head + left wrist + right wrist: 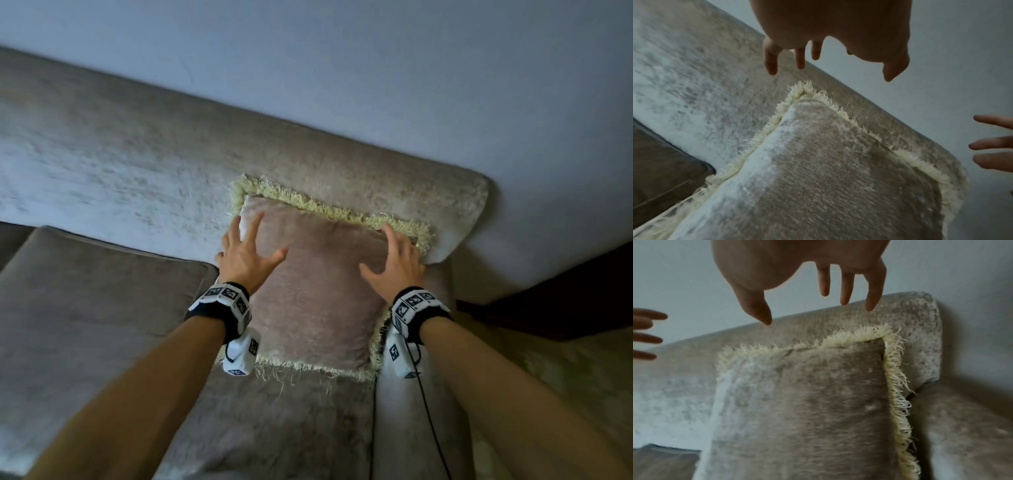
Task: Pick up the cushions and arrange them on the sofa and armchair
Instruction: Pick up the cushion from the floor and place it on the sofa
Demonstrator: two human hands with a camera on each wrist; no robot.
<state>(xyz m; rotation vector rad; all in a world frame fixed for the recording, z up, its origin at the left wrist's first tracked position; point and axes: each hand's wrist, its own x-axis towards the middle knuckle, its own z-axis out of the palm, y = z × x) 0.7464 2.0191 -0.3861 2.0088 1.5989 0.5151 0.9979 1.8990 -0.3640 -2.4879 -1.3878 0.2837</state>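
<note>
The cushion (pixel 315 294) stands on the sofa seat (pixel 267 421) and leans on the sofa back (pixel 144 150), at the right end of the sofa, just beside the armrest (pixel 404 411). A seat pad (pixel 85 301) lies left of the cushion. The wall (pixel 376 68) is behind the sofa back. The left hand (pixel 248 257) is over the cushion's upper left corner, the right hand (pixel 394 265) over its upper right corner.

A plain pale blue-grey wall (pixel 376 68) fills the top of the head view. Low on the right there is a dark brown strip of floor (pixel 565 301). Below it lies a pale green-yellow patch of rug (pixel 565 370), too blurry to see well.
</note>
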